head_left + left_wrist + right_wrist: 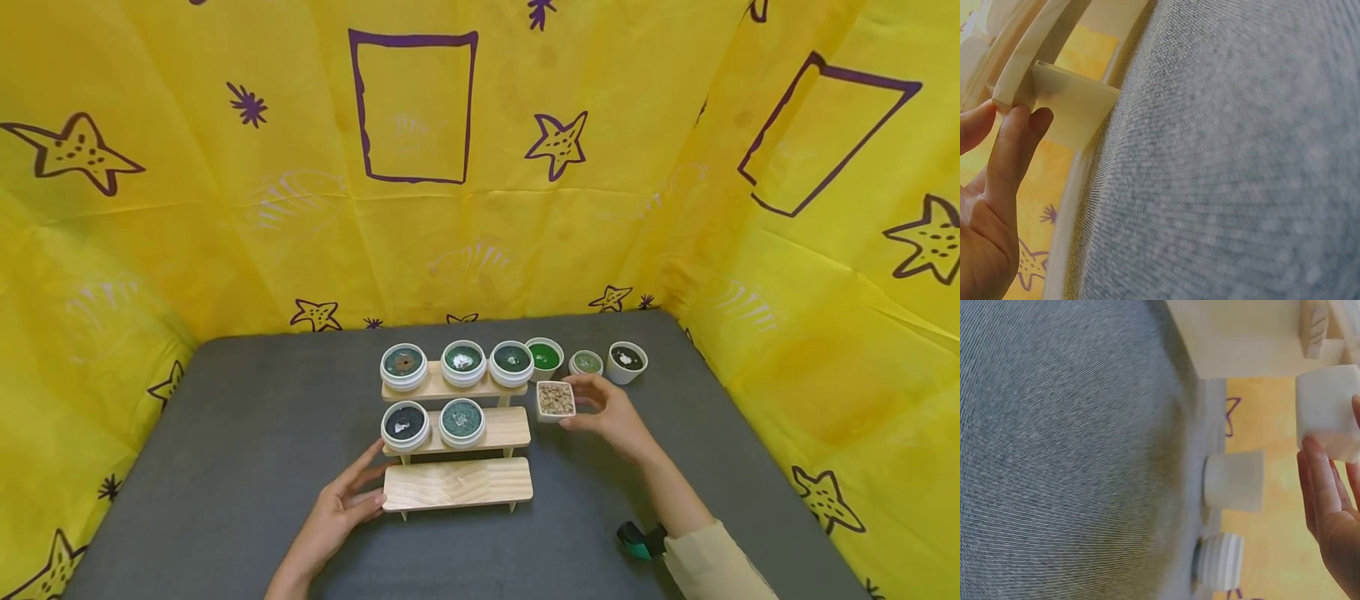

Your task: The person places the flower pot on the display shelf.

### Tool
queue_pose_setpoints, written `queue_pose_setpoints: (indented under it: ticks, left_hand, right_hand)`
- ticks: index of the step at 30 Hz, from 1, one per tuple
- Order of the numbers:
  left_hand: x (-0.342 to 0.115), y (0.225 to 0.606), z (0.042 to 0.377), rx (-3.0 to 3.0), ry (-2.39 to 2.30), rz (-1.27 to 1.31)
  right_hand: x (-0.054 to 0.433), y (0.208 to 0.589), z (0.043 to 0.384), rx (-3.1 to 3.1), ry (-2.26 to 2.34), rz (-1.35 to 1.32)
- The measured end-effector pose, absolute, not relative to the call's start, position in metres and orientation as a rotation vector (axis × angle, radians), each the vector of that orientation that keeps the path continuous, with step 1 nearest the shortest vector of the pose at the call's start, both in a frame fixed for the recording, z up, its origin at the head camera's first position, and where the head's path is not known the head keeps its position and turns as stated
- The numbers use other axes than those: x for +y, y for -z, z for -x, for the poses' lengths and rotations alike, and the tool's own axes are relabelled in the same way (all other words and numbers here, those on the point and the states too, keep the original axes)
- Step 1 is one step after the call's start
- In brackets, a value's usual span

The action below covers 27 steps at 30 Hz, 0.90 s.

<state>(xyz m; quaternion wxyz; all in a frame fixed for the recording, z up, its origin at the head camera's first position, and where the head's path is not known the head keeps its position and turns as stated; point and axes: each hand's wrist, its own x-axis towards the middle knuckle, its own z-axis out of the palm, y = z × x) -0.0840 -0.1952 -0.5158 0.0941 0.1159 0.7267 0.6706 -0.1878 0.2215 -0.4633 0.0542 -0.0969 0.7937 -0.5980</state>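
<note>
My right hand (pixel 611 417) grips a small square white pot (pixel 555 400) topped with beige gravel, held above the table beside the right end of a three-tiered wooden stand (pixel 457 485). In the right wrist view, the fingers lie against the side of this white pot (pixel 1327 406). My left hand (pixel 335 510) is at the left end of the stand's lowest board. In the left wrist view, thumb and fingers pinch the end of the board (pixel 1029 56). Round white pots with dark and green fillings, one of them a dark pot (pixel 405 425), stand on the upper two tiers.
Right of the stand's top tier are a bright green pot (pixel 544 357), a smaller pale green pot (pixel 586 364) and a dark-filled pot (pixel 627 360). The grey table (pixel 247 433) is bordered by yellow patterned cloth (pixel 300 233). A black and green strap (pixel 639 540) shows by my right wrist.
</note>
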Motion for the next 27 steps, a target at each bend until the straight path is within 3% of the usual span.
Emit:
queue_pose_setpoints:
  ticks: [27]
  left_hand:
    - [-0.195,0.516,0.084,2.143,-2.000,-0.352]
  right_hand:
    - [0.201,0.436,0.158,2.321,1.844,0.474]
